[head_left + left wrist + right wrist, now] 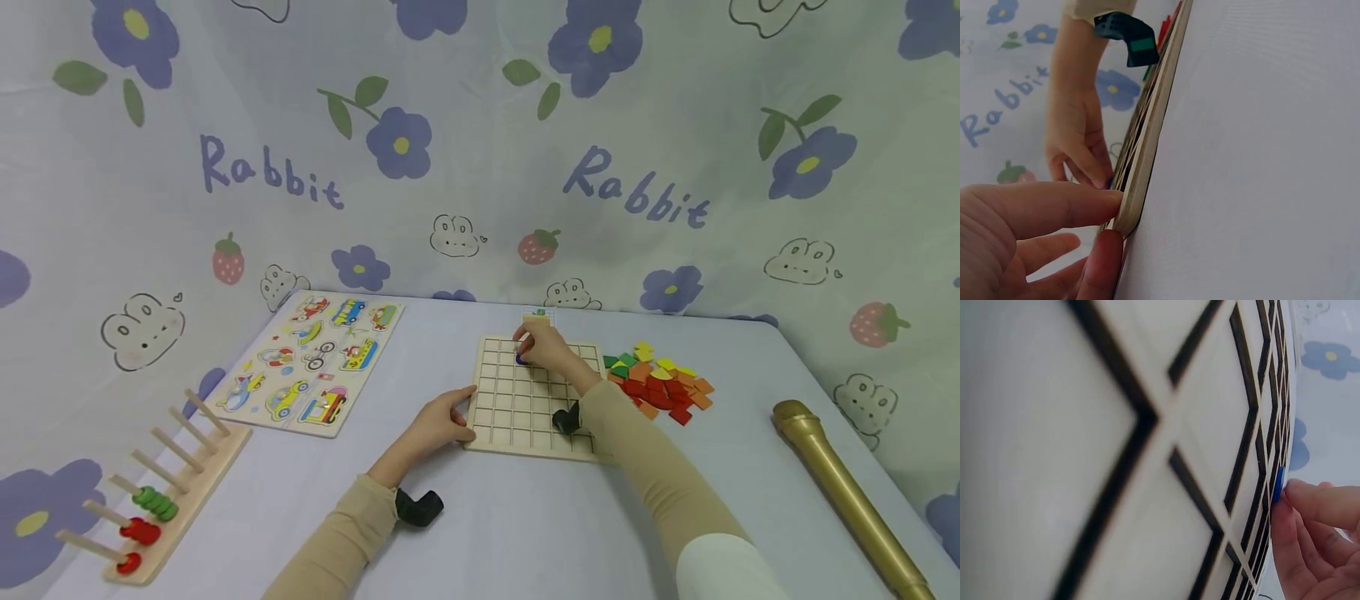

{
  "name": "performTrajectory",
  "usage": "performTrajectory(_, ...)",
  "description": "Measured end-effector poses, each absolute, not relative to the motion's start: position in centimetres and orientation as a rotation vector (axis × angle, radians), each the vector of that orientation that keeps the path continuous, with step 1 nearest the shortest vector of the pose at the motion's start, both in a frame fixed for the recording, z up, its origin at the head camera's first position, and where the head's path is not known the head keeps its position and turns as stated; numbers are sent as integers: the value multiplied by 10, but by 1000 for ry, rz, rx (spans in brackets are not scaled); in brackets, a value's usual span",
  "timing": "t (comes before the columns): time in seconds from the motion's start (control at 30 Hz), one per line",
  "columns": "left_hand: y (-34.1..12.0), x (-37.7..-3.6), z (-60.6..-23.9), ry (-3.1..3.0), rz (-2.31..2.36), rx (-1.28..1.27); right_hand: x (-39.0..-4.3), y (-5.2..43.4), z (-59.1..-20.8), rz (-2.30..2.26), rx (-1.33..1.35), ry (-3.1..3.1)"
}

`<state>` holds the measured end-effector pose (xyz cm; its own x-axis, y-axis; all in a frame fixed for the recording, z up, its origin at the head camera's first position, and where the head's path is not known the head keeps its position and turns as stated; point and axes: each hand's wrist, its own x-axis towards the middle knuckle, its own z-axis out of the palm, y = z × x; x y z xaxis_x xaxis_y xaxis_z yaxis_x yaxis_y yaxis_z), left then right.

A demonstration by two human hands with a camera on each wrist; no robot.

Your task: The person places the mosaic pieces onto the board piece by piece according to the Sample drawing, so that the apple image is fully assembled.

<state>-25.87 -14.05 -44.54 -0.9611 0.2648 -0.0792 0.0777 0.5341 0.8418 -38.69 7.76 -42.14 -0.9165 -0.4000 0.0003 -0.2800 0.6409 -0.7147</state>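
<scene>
- R hand [546,348] is over the far-left part of the grid board [525,425]; fingers curl & pinch a small blue tile [520,358], holding it at a cell near the board's far edge; in the R wrist view the blue tile [1278,484] sits edge-on against the grid lines w/ fingertips [1300,494] right on it
- Key relation: tile lies directly under the R fingertips, touching or just above the board surface; can't tell if it's fully seated in the cell; L hand is well away from it, at the near-left corner, so R hand is the nearer one
- L hand [438,421] grips the board's near-left edge; L wrist view shows thumb [1100,265] under & finger [1054,203] on top of the board rim [1141,169], a light clamp, nothing else held
- Board lies flat on the table [525,533], long sides running away from the person; its cells look empty apart from the blue tile
- Loose pile of coloured tiles [660,383] (red, orange, yellow, green) lies on the cloth just R of the board, nearer the R hand
- Further off: vehicle puzzle board [315,362] to the L; peg rack w/ rings [161,500] at near L; gold tube [847,492] at far R
</scene>
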Motion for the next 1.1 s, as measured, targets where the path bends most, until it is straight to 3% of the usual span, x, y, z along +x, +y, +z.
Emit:
performTrajectory(0.2, -140, -259, -446, 2573, 1396, 270, -386, 102, -417, -1162, -524, 2718)
performTrajectory(0.63, -141, -263, -446, 2580, 1381, 239, -377, 219, -418, -1341, -235, 2724)
performTrajectory(1.1, -140, -262, -445, 2565, 1415, 231, -373, 226, -430, -1041, -167, 2737)
